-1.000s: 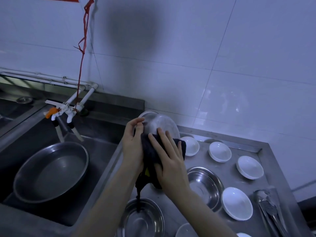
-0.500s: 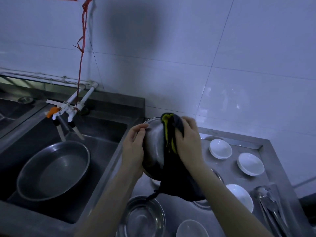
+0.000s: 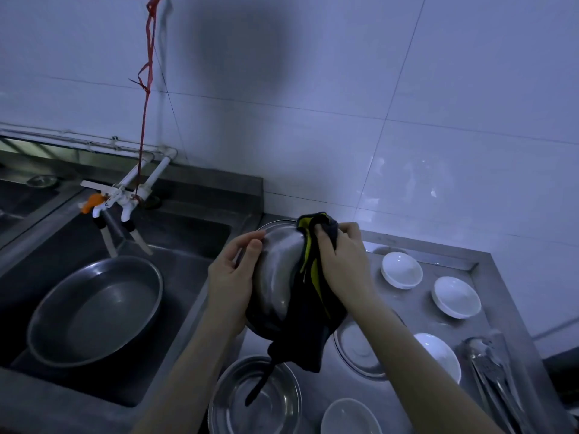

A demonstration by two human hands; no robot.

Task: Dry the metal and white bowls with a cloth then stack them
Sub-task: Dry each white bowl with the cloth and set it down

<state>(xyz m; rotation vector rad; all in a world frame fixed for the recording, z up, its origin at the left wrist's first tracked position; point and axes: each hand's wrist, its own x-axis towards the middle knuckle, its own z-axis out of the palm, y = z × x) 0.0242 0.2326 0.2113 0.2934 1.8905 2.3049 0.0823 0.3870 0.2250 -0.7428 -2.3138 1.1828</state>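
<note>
The left hand (image 3: 232, 277) holds a metal bowl (image 3: 277, 277) on edge above the surface (image 3: 488, 308) while the right hand (image 3: 343, 264) presses a dark cloth (image 3: 308, 324) against it.

Single head view, looking forward and down, close over the dim counter (image 3: 407, 311)

Dim, blue-tinted light leaves a soft dark shadow on the glossy white tiled wall (image 3: 313, 89), faint glare lower right, and wide-angle bending at the edges.

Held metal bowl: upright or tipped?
Tipped on edge: the metal bowl shows its outer side, gripped by the left hand.
</note>
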